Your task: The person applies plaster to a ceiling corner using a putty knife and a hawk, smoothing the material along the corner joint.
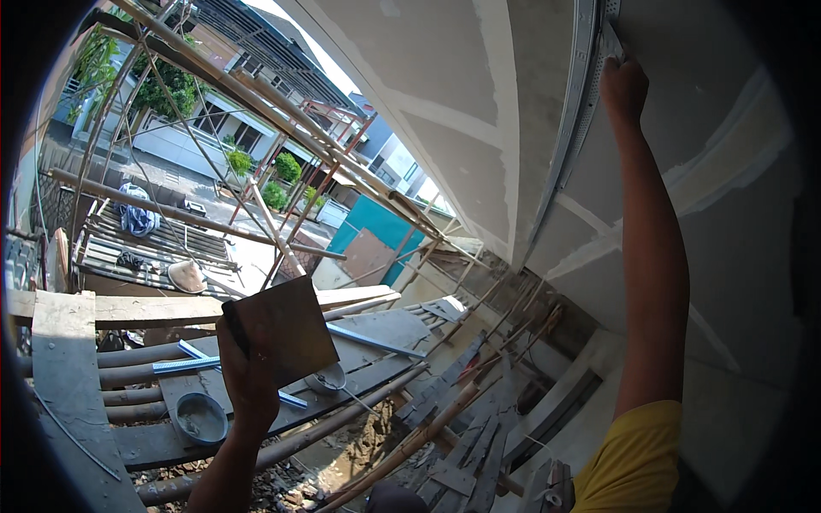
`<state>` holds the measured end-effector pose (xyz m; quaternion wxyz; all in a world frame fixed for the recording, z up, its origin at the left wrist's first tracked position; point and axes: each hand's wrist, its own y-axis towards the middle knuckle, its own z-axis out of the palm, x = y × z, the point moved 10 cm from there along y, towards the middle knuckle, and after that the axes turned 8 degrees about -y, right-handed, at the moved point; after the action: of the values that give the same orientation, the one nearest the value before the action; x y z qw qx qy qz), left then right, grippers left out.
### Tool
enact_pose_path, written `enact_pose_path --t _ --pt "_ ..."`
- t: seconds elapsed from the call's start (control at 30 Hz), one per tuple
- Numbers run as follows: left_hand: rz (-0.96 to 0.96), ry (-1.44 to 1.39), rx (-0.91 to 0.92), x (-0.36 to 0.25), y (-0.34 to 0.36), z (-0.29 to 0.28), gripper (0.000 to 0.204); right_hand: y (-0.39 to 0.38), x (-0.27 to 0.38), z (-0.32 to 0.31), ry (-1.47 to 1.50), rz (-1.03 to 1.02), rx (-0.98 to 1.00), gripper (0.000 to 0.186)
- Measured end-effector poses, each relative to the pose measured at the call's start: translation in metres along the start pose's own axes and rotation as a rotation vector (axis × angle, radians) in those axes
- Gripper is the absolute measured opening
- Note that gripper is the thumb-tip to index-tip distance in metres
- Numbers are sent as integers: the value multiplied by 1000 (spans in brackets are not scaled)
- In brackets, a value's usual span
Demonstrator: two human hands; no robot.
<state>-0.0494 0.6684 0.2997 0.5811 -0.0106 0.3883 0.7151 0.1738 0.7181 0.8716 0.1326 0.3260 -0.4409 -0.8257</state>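
Note:
My left hand (250,376) grips a flat, square plastering hawk (295,333) with a dark strip along its left edge, held up at chest height over the scaffold. At the upper right, my right arm reaches high. My right hand (625,85) is closed on a putty knife (611,43), and its blade lies at a perforated metal corner bead (590,101). The bead runs along the edge between the grey ceiling board (453,68) and the board on the right. Whitish filler bands (727,171) mark the board joints.
Below me, scaffold planks (64,385) rest on round poles (299,440). On the planks stand a grey bucket (201,417), a bowl-like container (327,378) and blue-white metal strips (376,339). Poles (248,98) cross at the left. Rubble (316,479) lies beneath.

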Motion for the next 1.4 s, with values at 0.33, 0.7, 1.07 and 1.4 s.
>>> enact_pose_path --t 0.33,0.7,1.07,1.4 --pt "-23 37 -29 -1 -1 -3 30 2 14 22 -26 1 22 35" --pt "-2 51 -2 6 -1 -2 32 -3 15 42 -96 -66 15 36" --pt "-43 -12 10 7 -2 -1 32 -7 15 9 -31 -75 -43 38" --pt "-19 56 11 0 -3 -2 31 12 33 17 -49 7 -52 29"
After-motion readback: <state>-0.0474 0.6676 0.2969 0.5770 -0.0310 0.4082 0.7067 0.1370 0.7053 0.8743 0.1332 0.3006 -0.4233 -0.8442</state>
